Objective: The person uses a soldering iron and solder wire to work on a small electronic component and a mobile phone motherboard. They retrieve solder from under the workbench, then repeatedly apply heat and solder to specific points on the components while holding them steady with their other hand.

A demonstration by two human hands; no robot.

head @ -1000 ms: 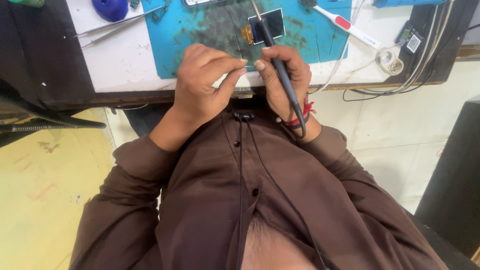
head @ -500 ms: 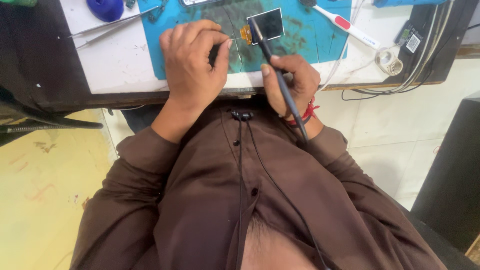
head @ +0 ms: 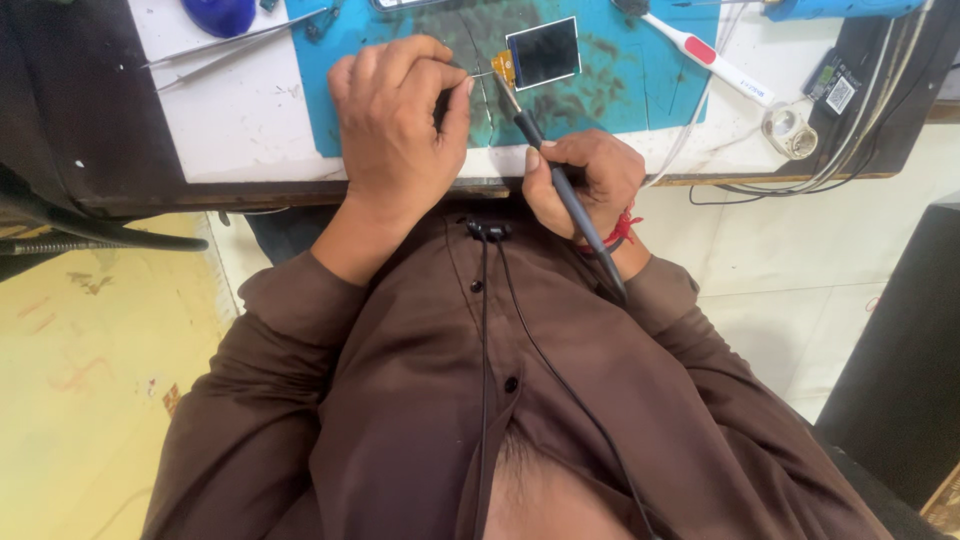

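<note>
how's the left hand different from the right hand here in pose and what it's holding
The left hand lies out over the teal mat, its fingers pinching a thin wire; the right hand sits back at the table edge, gripping a dark soldering iron like a pen. The left wrist is bare; the right wears a red thread band. Both point toward the small screen module.

Small dark rectangular screen [head: 543,52] on teal mat [head: 620,90]

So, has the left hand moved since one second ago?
Yes. The left hand went forward from the table edge onto the teal mat, toward the small screen. The right hand holds the soldering iron.
</note>
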